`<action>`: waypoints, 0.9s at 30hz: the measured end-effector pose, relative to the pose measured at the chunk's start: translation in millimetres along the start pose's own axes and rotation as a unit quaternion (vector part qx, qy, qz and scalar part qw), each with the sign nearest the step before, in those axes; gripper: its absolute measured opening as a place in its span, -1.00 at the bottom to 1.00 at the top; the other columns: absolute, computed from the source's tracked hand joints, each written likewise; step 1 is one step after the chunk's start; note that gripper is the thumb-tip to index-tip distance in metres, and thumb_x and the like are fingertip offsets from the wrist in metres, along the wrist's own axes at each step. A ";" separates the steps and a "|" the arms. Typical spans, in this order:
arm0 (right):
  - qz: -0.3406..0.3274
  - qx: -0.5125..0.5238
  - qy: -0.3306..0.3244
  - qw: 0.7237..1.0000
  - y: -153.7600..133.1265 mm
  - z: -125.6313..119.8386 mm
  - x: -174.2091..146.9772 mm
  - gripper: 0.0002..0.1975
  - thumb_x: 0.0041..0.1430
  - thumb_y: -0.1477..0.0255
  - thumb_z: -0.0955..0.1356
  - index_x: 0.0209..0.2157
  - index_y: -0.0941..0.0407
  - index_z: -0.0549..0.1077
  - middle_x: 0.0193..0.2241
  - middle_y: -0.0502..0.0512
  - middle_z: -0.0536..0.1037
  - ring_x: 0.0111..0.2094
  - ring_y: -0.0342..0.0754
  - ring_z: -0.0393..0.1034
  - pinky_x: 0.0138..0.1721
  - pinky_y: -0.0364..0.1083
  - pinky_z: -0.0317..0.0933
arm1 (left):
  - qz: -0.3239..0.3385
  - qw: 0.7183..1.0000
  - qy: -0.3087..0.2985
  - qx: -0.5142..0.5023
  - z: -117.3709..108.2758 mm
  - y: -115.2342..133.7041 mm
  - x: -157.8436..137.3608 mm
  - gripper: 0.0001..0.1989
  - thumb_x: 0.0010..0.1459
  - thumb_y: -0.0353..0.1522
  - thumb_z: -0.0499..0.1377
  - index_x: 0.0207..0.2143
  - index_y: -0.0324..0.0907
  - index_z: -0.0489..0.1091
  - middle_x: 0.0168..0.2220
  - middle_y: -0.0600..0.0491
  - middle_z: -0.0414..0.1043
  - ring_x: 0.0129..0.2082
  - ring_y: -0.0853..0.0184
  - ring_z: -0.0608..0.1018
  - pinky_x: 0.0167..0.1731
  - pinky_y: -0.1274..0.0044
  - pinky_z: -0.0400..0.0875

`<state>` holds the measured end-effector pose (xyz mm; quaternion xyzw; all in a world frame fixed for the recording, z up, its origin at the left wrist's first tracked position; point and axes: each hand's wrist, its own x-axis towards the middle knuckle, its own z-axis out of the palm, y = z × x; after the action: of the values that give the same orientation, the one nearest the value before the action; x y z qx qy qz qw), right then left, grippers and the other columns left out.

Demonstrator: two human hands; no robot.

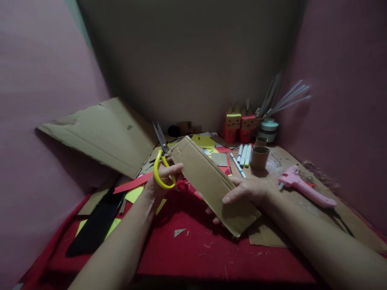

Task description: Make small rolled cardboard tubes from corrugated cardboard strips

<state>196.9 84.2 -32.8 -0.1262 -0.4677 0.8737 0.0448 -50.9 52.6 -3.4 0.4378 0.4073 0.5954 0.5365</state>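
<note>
A long, folded piece of brown cardboard (208, 183) is held aslant above the red cloth. My right hand (248, 191) grips its lower right part, thumb on top and fingertips showing beneath the near edge. Scissors (163, 146) with yellow handles are in my left hand (166, 172), blades pointing up and away. The left thumb reaches to the cardboard's left edge; the other left fingers are mostly hidden. The scissor blades lie beyond the cardboard's far left corner, and I cannot tell whether they touch it.
A large cardboard sheet (111, 133) leans at left above a black phone-like slab (96, 221). Coloured paper scraps (204, 141) lie behind. Markers (243, 155), a cardboard tube (260, 158), a pink glue gun (305, 187), red boxes (232, 127) and a lidded jar (268, 131) stand or lie right.
</note>
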 end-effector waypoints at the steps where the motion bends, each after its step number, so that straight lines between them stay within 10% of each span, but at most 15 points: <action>1: -0.004 0.002 0.002 1.000 -0.8 0.4 0.1 -0.32 -0.02 0.56 0.39 0.15 0.19 0.11 -0.22 0.32 0.55 -0.30 0.12 0.53 -0.23 0.15 0.36 | -0.002 1.000 -0.007 -0.004 0.4 -0.3 0.1 -0.73 -0.23 -0.39 0.32 -0.38 -0.26 0.43 -0.56 0.09 0.44 -0.61 0.40 0.49 -0.54 0.55 0.44; 20: -0.009 -0.019 -0.017 1.000 -13.4 3.7 -11.5 -0.46 0.04 0.31 0.32 -0.01 0.40 0.33 -0.35 0.33 0.56 -0.26 0.14 0.50 -0.16 0.13 0.32 | -0.022 0.986 0.092 0.141 -11.8 -3.0 15.0 -0.68 -0.18 -0.17 0.24 -0.44 -0.19 0.29 -0.61 0.14 0.28 -0.71 0.46 0.33 -0.75 0.62 0.19; 27: -0.115 -0.012 0.062 0.991 -11.5 -5.4 -8.2 -0.12 0.04 -0.25 0.01 -0.09 0.24 0.39 -0.40 0.26 0.55 -0.41 0.09 0.50 -0.31 0.08 0.37 | -0.034 0.879 0.164 0.447 -16.6 -1.3 15.5 -0.75 -0.29 -0.31 0.33 -0.70 -0.14 0.28 -0.81 0.16 0.11 -0.66 0.31 0.31 -0.61 0.54 -0.01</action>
<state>205.8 93.3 -24.7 -0.1265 -0.4860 0.8474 0.1725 -67.1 67.9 -8.1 0.5127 0.7272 0.3945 0.2293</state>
